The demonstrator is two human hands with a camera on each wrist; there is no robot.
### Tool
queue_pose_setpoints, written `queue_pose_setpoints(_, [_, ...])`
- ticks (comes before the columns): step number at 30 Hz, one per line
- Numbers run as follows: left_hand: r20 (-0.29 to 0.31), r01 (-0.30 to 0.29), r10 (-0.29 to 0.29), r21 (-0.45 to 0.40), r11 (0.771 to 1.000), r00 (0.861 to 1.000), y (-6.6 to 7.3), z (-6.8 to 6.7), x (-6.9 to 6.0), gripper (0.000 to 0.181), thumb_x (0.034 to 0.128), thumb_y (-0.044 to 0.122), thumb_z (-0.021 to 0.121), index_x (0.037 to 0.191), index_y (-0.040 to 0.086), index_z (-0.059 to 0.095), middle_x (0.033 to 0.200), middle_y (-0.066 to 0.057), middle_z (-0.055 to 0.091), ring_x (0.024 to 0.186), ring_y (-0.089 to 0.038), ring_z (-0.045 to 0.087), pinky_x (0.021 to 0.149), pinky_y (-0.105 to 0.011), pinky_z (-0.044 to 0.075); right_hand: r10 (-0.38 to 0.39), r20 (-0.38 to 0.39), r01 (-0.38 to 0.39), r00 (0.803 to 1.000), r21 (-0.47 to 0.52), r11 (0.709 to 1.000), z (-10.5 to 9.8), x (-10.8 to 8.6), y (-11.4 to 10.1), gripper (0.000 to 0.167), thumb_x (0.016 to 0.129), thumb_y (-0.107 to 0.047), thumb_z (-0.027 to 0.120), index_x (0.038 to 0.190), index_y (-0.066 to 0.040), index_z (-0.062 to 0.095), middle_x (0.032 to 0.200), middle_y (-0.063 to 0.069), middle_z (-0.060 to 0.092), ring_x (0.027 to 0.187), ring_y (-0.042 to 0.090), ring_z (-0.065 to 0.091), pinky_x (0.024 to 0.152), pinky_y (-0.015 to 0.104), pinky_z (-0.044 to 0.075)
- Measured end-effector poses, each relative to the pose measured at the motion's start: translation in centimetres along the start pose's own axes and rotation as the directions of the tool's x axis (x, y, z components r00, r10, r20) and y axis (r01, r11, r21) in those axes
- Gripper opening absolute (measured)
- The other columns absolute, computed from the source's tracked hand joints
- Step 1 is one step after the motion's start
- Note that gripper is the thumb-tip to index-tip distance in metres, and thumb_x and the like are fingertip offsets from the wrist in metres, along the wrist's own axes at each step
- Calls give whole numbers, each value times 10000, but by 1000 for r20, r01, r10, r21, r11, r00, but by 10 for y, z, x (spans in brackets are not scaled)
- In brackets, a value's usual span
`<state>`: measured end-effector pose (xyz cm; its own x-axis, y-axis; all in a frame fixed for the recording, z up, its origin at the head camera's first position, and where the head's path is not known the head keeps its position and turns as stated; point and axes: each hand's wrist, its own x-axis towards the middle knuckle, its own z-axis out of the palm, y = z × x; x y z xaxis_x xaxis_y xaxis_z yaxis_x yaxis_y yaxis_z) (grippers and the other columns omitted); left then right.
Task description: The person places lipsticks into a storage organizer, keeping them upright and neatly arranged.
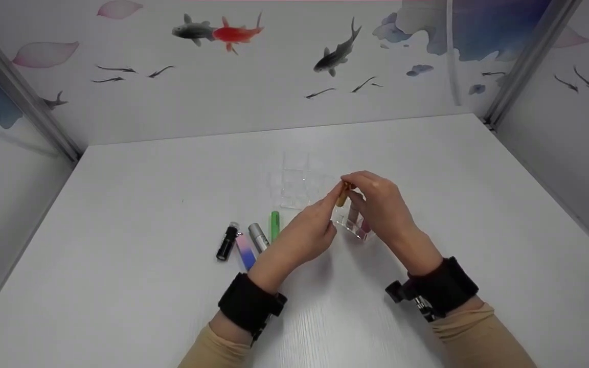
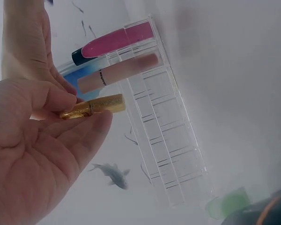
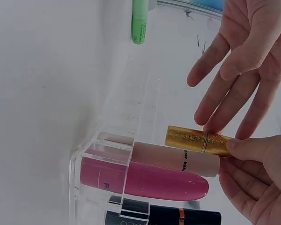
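Observation:
Thumb and fingers of my right hand [image 1: 384, 207] pinch one end of a small gold lipstick tube [image 3: 187, 137]. My left hand [image 1: 307, 230] reaches in from the other side, its fingers extended and the fingertips touching the gold tube. Beside both hands is a clear plastic organizer [image 2: 178, 140] with a row of slots. A pale pink lipstick tube [image 3: 164, 157], a magenta tube [image 3: 166, 180] and a black tube with an orange-gold band [image 3: 164, 215] stand in slots at one end. The gold tube is outside the slots, next to the pale pink one.
Left of my left hand lie a black tube [image 1: 227, 243], a pink-and-blue tube [image 1: 246, 251], a silver tube [image 1: 258, 236] and a green tube [image 1: 274, 225]. More clear plastic [image 1: 294, 184] shows farther back. Printed walls [image 1: 274, 102] enclose the white table [image 1: 136, 266].

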<state>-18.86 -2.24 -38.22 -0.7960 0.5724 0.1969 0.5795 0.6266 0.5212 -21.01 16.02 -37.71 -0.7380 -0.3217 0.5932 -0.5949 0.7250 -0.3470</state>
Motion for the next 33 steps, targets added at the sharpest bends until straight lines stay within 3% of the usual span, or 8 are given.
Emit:
queue_pose_setpoints(4, [58, 28, -27, -15, 999, 998, -1, 1, 0, 773, 1003, -48, 549, 1666, 22, 158, 1645, -164, 386, 1407, -303, 519, 1150, -404, 441, 3, 16, -3, 1000, -8, 1000, 5, -1, 2, 252, 866, 146, 757, 1104, 63, 740, 1022, 178, 757, 948, 324, 750, 848, 418, 620])
queue_pose_setpoints(8, [100, 51, -48, -21, 998, 994, -2, 3, 0, 782, 1006, -31, 559, 1666, 15, 141, 1677, -158, 321, 1479, -291, 428, 1191, -397, 389, 9, 38, -8, 999, -22, 1000, 8, -2, 5, 215, 881, 150, 738, 1080, 67, 739, 996, 175, 754, 926, 327, 745, 816, 423, 622])
queue_pose_setpoints(17, [158, 98, -92, -27, 995, 983, -5, 5, 0, 807, 1008, 9, 578, 1671, 26, 118, 1711, -139, 244, 1529, -277, 344, 1231, -387, 320, 5, 64, -1, 998, -63, 998, 14, -4, 6, 223, 859, 133, 775, 1068, 65, 738, 980, 174, 749, 899, 327, 742, 800, 406, 624])
queue_pose_setpoints(26, [178, 84, -79, -21, 996, 981, -7, 6, 0, 798, 999, 21, 577, 1660, -6, 130, 1690, -171, 284, 1525, -285, 351, 1225, -391, 332, 7, 81, -3, 997, -43, 999, 17, -4, 6, 197, 867, 117, 775, 1054, 65, 744, 986, 174, 748, 911, 334, 740, 780, 421, 617])
queue_pose_setpoints(33, [206, 120, -113, -22, 992, 972, -7, 8, 1, 812, 1002, 30, 574, 1667, 15, 110, 1703, -154, 256, 1542, -269, 318, 1240, -377, 301, 16, 103, -12, 995, -41, 999, 18, -5, 7, 192, 870, 121, 769, 1057, 84, 743, 996, 192, 748, 922, 351, 740, 784, 442, 617])
